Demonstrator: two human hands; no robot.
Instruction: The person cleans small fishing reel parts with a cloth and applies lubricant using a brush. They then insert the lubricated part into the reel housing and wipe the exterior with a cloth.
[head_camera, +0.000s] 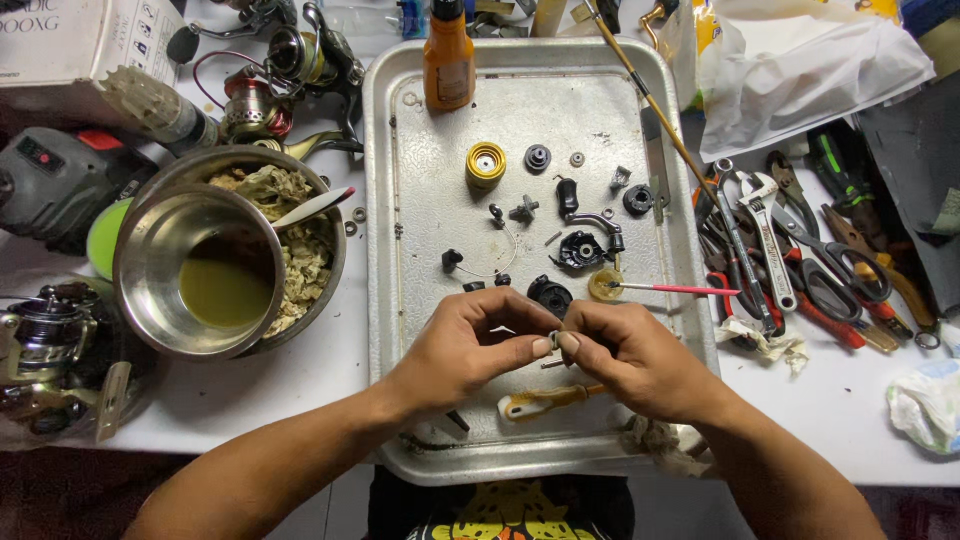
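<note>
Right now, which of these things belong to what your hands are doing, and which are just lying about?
In use:
left hand
right hand
small metal part pinched between them
metal tray

Lying about:
gold spool
orange bottle
steel bowl
wrench

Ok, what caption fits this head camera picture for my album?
Both hands, left hand and right hand, pinch a small metal part over a tray.

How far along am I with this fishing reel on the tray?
Done: the reel is stripped, with a gold spool and black parts spread on the metal tray. In hand: your left hand and right hand pinch a small metal part. Left: those loose pieces aren't reassembled.
</note>
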